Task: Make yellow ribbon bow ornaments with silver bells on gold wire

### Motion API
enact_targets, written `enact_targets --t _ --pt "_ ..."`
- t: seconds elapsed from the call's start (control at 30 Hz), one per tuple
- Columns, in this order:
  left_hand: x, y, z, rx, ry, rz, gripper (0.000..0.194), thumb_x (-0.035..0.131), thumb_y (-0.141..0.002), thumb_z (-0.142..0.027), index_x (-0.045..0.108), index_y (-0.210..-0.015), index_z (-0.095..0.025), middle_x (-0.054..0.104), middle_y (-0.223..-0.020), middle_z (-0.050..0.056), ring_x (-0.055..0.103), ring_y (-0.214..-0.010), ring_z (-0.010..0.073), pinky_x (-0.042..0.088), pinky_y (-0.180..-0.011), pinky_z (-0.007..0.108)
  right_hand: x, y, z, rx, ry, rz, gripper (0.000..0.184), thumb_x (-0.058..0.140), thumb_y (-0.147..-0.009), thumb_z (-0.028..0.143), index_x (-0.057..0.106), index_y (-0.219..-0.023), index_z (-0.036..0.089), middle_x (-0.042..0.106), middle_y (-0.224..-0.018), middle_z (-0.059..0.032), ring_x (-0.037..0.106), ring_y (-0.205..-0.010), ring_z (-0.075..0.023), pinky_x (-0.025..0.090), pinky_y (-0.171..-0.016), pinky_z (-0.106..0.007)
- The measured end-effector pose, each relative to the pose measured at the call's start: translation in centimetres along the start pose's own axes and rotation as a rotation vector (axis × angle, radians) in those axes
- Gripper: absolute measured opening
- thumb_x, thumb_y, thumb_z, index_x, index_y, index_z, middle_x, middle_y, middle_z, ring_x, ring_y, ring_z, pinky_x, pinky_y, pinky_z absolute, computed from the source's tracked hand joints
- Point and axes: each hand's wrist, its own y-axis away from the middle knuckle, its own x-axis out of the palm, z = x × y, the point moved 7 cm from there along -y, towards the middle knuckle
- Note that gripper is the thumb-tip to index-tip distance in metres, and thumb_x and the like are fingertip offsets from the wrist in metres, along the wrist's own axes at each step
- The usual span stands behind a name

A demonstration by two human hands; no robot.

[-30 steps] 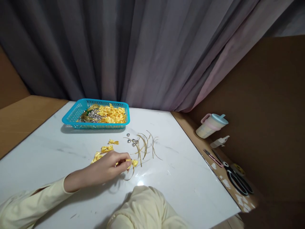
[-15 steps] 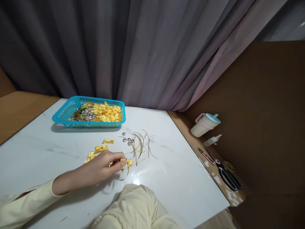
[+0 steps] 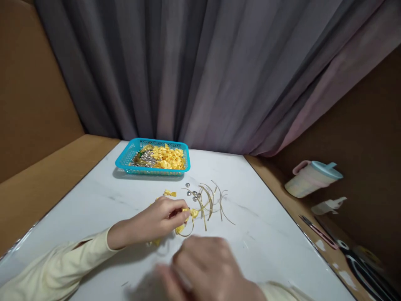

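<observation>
My left hand (image 3: 167, 217) pinches a yellow ribbon bow (image 3: 194, 213) between thumb and fingers just above the white table. A thin gold cord (image 3: 191, 229) curves in a loop below that bow. Other yellow bows lie under and behind this hand, partly covered by it; one small bow (image 3: 169, 193) shows beyond the knuckles. Close to the camera, my right hand (image 3: 209, 267) is blurred, with its fingers bent and their tips hidden. To the right of the bow lie loose gold cords (image 3: 209, 200) and several silver gems (image 3: 194, 194).
A blue basket (image 3: 150, 172) with yellow bows, silver gems and gold cords stands at the back of the table (image 3: 250, 225). Along the right edge are a lidded cup (image 3: 308, 179), a small white bottle (image 3: 327, 206), pink-handled snips (image 3: 322, 236) and black-handled scissors (image 3: 366, 267). Grey curtains hang behind.
My right hand has come into view at the front, where only a sleeve showed before. The camera view has shifted, moving everything rightward. My left hand still pinches the bow.
</observation>
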Motion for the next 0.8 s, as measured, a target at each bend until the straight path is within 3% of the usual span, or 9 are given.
enact_targets --t 0.1,0.23,0.37,0.53,0.8 --pt "-0.3 0.1 -0.3 0.002 0.003 -0.013 0.029 0.038 -0.087 -0.027 0.041 -0.060 -0.017 0.040 -0.054 -0.005 0.037 -0.052 0.0093 0.030 -0.053 0.021 -1.5 -1.2 -4.2 0.209 0.095 -0.088 0.030 0.048 -0.089 0.028 0.053 -0.062 0.016 0.052 -0.051 0.0000 0.046 -0.041 -0.0103 0.031 -0.041 -0.023" --pt "0.3 0.2 -0.4 -0.015 0.016 0.020 0.029 0.038 -0.089 -0.029 0.045 -0.064 -0.017 0.041 -0.055 -0.005 0.038 -0.053 0.0096 0.030 -0.052 0.021 -1.3 -0.7 -6.9 0.337 0.012 0.015 0.019 0.051 -0.085 0.026 0.056 -0.070 0.015 0.056 -0.058 -0.0003 0.049 -0.046 -0.0114 0.033 -0.045 -0.023" --pt "0.6 0.3 -0.6 0.019 -0.024 0.027 0.030 0.037 -0.090 -0.029 0.043 -0.064 -0.017 0.040 -0.056 -0.005 0.037 -0.052 0.0091 0.029 -0.052 0.021 -0.6 -0.6 -7.3 0.356 -0.150 0.140 0.019 0.043 -0.089 0.018 0.057 -0.076 0.016 0.059 -0.070 -0.0030 0.054 -0.062 -0.0148 0.040 -0.055 -0.025" --pt "0.6 0.5 -0.9 0.070 -0.085 0.063 0.029 0.038 -0.091 -0.027 0.042 -0.064 -0.017 0.039 -0.055 -0.006 0.036 -0.051 0.0082 0.028 -0.051 0.021 -1.1 -1.1 -7.4 0.339 -0.380 0.157 0.018 0.043 -0.090 0.016 0.058 -0.081 0.016 0.055 -0.102 -0.0082 0.055 -0.071 -0.0119 0.045 -0.066 -0.027" --pt "0.2 0.5 -1.7 0.135 -0.061 0.143 0.025 0.040 -0.091 -0.023 0.053 -0.070 -0.016 0.049 -0.055 -0.005 0.042 -0.050 0.0076 0.033 -0.053 0.019 -1.4 -1.0 -8.3 0.472 -0.712 0.155 0.020 0.050 -0.088 0.018 0.064 -0.074 0.015 0.063 -0.085 -0.0047 0.059 -0.076 -0.0133 0.048 -0.065 -0.024"
